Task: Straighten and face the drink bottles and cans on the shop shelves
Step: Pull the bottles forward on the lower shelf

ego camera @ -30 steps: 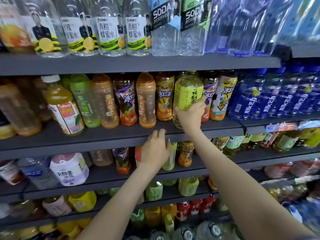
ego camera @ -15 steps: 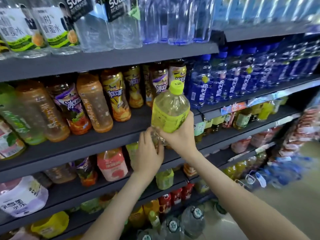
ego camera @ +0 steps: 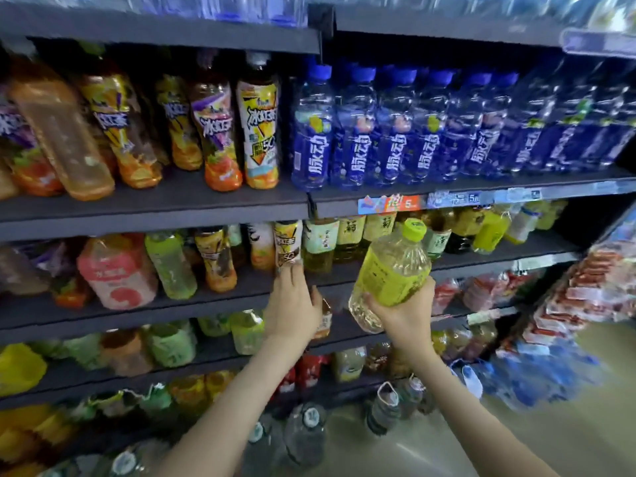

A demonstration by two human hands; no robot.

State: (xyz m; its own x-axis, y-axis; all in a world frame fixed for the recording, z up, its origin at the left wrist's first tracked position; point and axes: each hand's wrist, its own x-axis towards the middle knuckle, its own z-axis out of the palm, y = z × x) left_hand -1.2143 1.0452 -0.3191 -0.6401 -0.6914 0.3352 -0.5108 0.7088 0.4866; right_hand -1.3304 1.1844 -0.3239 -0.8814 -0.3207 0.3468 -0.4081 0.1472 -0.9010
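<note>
Holding the green-capped bottle [ego camera: 392, 270] in our right hand [ego camera: 402, 313], we have the fingers curled round its lower half, just under the yellow-green label. The bottle is off the shelves, tilted with its cap toward the upper right, in front of a row of pale tea bottles [ego camera: 347, 235] on the lower shelf [ego camera: 172, 306]. Our left hand [ego camera: 292, 304] is stretched out flat and grips nothing. Its fingertips [ego camera: 292, 275] are at the foot of a slim bottle with a yellow and black label [ego camera: 288, 242], which stands near the front edge of that same shelf; we cannot tell whether they touch it. On the upper shelf [ego camera: 155, 215] a row of blue bottles [ego camera: 395, 139] with blue caps stands upright, labels forward, and just to their left the iced tea bottles [ego camera: 258, 125] lean at differing angles. Coloured price tags [ego camera: 389, 204] sit on the shelf edge beneath the blue row. Further left on the lower shelf stands a pink-labelled bottle [ego camera: 117, 273]. Large water jugs [ego camera: 306, 432] stand on the floor below.
</note>
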